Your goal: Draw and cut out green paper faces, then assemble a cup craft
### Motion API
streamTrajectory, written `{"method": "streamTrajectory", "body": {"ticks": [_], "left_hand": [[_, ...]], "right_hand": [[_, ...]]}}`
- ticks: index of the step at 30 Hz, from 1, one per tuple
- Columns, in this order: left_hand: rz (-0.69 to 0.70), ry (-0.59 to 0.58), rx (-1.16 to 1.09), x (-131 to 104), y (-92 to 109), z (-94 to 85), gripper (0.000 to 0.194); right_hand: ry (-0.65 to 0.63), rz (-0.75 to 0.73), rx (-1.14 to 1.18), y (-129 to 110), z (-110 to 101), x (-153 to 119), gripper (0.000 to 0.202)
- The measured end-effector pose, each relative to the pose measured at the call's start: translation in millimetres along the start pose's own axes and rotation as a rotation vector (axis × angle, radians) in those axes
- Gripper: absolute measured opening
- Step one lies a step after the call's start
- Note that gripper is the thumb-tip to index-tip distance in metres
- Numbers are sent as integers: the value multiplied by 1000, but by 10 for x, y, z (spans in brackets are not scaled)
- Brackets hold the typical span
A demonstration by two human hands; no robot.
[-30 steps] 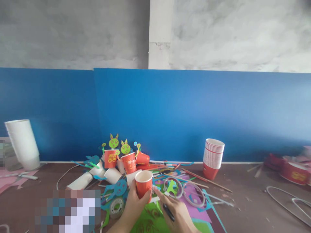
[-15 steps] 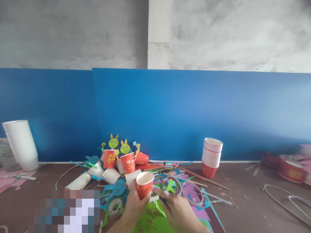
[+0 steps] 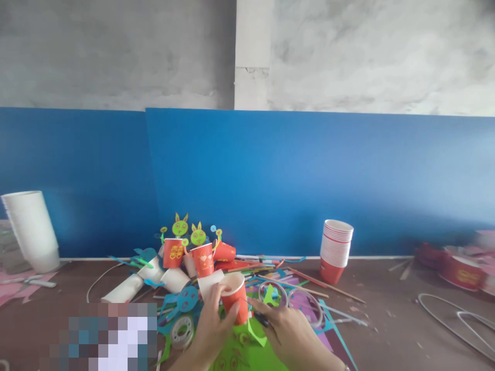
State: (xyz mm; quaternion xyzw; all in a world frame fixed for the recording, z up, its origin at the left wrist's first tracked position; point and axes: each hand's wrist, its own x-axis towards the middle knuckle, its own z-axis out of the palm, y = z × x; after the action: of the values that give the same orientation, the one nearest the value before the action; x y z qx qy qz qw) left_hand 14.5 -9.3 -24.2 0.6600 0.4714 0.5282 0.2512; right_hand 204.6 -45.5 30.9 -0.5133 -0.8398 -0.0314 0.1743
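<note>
My left hand (image 3: 214, 317) is closed around a red paper cup (image 3: 235, 299) with a white inside, its fingers at the rim and its thumb on the front. The cup leans slightly, its mouth facing up. To the right of the cup, my right hand (image 3: 284, 324) grips a small dark-handled tool (image 3: 261, 318). A thin tip reaches the cup's right side; the fingers hide most of the tool, and its kind is unclear. Green paper (image 3: 243, 353) with drawn red outlines lies below both hands. A roll of clear tape (image 3: 182, 331) sits left of my left wrist.
Red cups with green rabbit cut-outs (image 3: 180, 228) stand behind my hands. White cups (image 3: 176, 281) lie beside them. Straws, sticks and purple paper (image 3: 323, 337) spread rightward. A cup stack (image 3: 336, 250) stands right, a white stack (image 3: 31, 229) left. A blue panel (image 3: 247, 180) closes the back.
The red cup has moved slightly right and turned, showing more of its side. My left fingers have shifted up to its rim. My right hand stays close beside it with the dark-handled tool.
</note>
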Motion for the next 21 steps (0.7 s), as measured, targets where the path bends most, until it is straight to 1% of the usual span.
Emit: {"method": "streamTrajectory", "body": {"ticks": [1,2,4,8,10,14,16,18,19,21], "left_hand": [[27,-3,33,12,16,-15,19],[53,3,64,22,25,-25,17],[91,28,116,30,23,-32,19],[145,49,179,13,-31,-14,21],[158,42,188,4,-56,-2,21],[134,23,173,5,-77,11,22],[144,9,190,4,-80,12,23],[167,4,221,-5,-85,9,23],[178,4,234,-12,-88,7,23],[195,13,250,-26,-96,2,22]], "right_hand": [[-8,-2,-14,-1,0,-1,51],[-16,-7,-27,-2,4,-1,53],[-20,-18,-45,-2,20,-3,56],[13,-37,-41,-2,57,-4,52],[4,-30,-26,-5,69,-3,52],[-50,23,55,-21,98,-6,53],[-51,75,175,-40,112,-3,44],[-59,156,390,-69,123,10,38],[-98,215,532,-83,128,19,39],[-233,350,819,-105,147,38,44]]}}
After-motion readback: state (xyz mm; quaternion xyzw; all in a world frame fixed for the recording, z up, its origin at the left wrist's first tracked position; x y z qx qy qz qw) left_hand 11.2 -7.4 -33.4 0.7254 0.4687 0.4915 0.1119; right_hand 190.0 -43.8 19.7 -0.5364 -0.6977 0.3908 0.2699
